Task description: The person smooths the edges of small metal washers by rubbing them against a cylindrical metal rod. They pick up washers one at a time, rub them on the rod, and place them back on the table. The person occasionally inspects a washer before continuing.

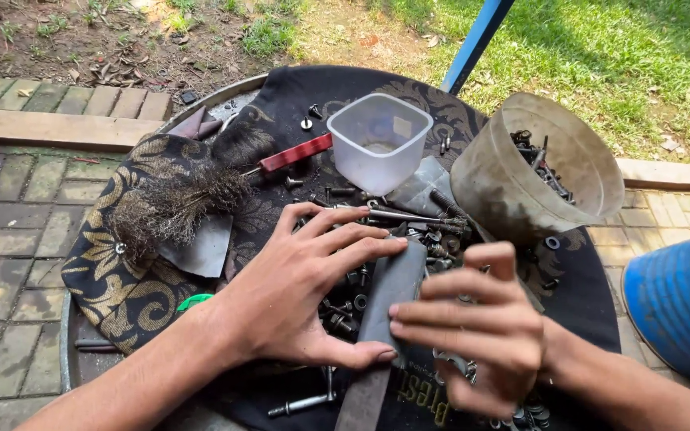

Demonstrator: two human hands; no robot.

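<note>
Both hands meet low in the frame, over a flat grey strip (385, 319) that lies between them. Its long axis runs from the bottom centre of the picture up toward the middle, slightly tilted to the right. At lower left, the left hand (301, 291) is spread wide, fingers stretched across a pile of bolts and nuts (353, 307), with its fingertips and thumb touching the left edge of the strip. Right of it, the right hand (481, 327) has curled fingers that rest on the right edge of the strip, so both hands are equally near it. All of this sits on a dark patterned cloth (121, 295). Higher up, from left to right, lie a wire brush (177, 203) with a red handle, a clear plastic tub (381, 140), and a tipped grey pot (529, 172) holding more bolts.
</note>
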